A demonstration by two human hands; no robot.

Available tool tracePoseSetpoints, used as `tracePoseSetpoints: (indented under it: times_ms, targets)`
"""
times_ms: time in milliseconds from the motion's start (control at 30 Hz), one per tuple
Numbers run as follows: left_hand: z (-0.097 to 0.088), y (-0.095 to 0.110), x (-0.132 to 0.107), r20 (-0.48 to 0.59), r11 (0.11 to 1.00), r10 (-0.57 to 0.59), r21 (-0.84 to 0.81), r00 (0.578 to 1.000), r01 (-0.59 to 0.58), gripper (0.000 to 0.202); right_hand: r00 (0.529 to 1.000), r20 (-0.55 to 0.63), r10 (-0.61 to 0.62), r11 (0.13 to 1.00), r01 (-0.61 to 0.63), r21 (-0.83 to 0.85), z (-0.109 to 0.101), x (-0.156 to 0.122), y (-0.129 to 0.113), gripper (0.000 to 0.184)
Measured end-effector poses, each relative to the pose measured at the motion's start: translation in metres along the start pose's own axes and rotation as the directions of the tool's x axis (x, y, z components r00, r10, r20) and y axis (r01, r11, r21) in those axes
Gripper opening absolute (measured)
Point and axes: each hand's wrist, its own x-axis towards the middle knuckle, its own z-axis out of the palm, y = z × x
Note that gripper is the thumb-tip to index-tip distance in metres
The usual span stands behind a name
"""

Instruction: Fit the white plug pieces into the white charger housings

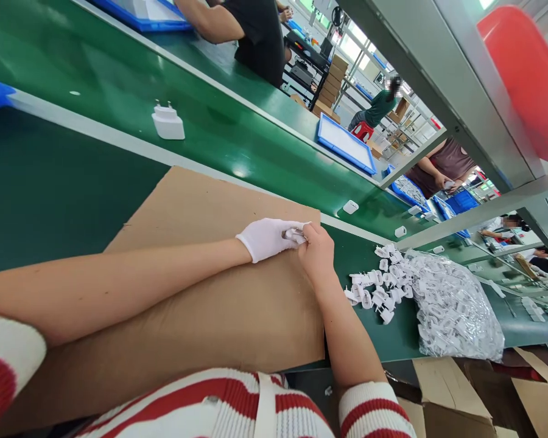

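Note:
My left hand, in a white glove, and my bare right hand meet over the cardboard sheet. Between their fingertips is a small white plastic plug part, its far side covered by my fingers. Both hands are closed on it. To the right of my right hand lies a loose heap of white plug parts on the green tabletop. A clear plastic bag full of similar white pieces sits beside the heap.
Beyond the cardboard runs a green conveyor belt carrying a white two-pin charger and another white charger. A blue-rimmed tray stands across it. Metal framing slants overhead on the right. Open cartons sit lower right. Several co-workers are around.

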Motion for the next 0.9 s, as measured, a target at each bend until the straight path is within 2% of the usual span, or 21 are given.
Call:
tracePoseSetpoints:
  times_ms: [133, 300, 367, 467, 500, 567, 633, 667, 700, 767, 800, 833, 867, 900]
  targets:
    - [-0.006, 0.006, -0.008, -0.002, 0.955, -0.032, 0.294, 0.999, 0.031, 0.032, 1.0, 0.009, 0.03, 0.999, -0.03, 0.017, -0.004, 0.0, -0.007, 0.027]
    - [-0.007, 0.006, -0.01, 0.003, 0.903, -0.027, 0.428, 1.0, 0.023, 0.036, 0.992, 0.011, 0.128, 0.988, -0.129, 0.091, 0.005, -0.002, -0.01, 0.028]
    - [-0.006, 0.001, -0.007, 0.004, 0.906, -0.059, 0.42, 0.998, 0.051, 0.038, 0.985, 0.002, 0.17, 0.967, -0.168, 0.191, 0.012, -0.003, -0.008, 0.034]
    - [-0.009, -0.006, 0.002, 0.08, 0.952, -0.084, 0.3, 0.993, 0.056, 0.042, 0.978, 0.001, 0.208, 0.882, -0.188, 0.432, 0.015, -0.001, 0.007, 0.062]
    - [-0.012, -0.007, 0.006, 0.1, 0.966, -0.088, 0.251, 0.991, 0.061, 0.044, 0.975, -0.01, 0.224, 0.851, -0.191, 0.489, 0.012, 0.0, 0.016, 0.07]
    - [-0.02, -0.009, 0.017, 0.097, 0.975, -0.116, 0.2, 0.989, 0.094, 0.049, 0.955, -0.071, 0.286, 0.847, -0.218, 0.486, -0.001, 0.0, 0.04, 0.069]
    - [-0.032, -0.01, 0.032, 0.045, 0.961, -0.175, 0.223, 0.983, 0.161, 0.054, 0.899, -0.15, 0.411, 0.878, -0.346, 0.33, -0.019, -0.004, 0.069, 0.058]
    - [-0.038, -0.011, 0.041, 0.013, 0.949, -0.201, 0.251, 0.98, 0.191, 0.055, 0.852, -0.172, 0.495, 0.861, -0.453, 0.23, -0.028, -0.007, 0.084, 0.055]
    - [-0.045, -0.013, 0.051, -0.019, 0.937, -0.216, 0.278, 0.976, 0.212, 0.056, 0.793, -0.171, 0.585, 0.811, -0.568, 0.14, -0.037, -0.012, 0.098, 0.055]
    - [-0.058, -0.019, 0.073, -0.095, 0.915, -0.234, 0.314, 0.968, 0.252, 0.057, 0.652, -0.095, 0.752, 0.655, -0.755, 0.011, -0.048, -0.021, 0.123, 0.06]
    - [-0.064, -0.024, 0.084, -0.136, 0.905, -0.242, 0.326, 0.961, 0.274, 0.058, 0.59, -0.04, 0.807, 0.589, -0.808, -0.033, -0.052, -0.026, 0.133, 0.061]
    - [-0.069, -0.03, 0.094, -0.175, 0.894, -0.252, 0.335, 0.952, 0.298, 0.06, 0.548, 0.015, 0.837, 0.547, -0.834, -0.067, -0.053, -0.029, 0.141, 0.062]
    - [-0.074, -0.036, 0.104, -0.208, 0.882, -0.268, 0.339, 0.941, 0.326, 0.061, 0.53, 0.057, 0.846, 0.533, -0.841, -0.092, -0.054, -0.032, 0.146, 0.062]
    - [-0.078, -0.043, 0.113, -0.235, 0.875, -0.281, 0.337, 0.93, 0.349, 0.062, 0.534, 0.08, 0.842, 0.54, -0.835, -0.11, -0.054, -0.034, 0.15, 0.059]
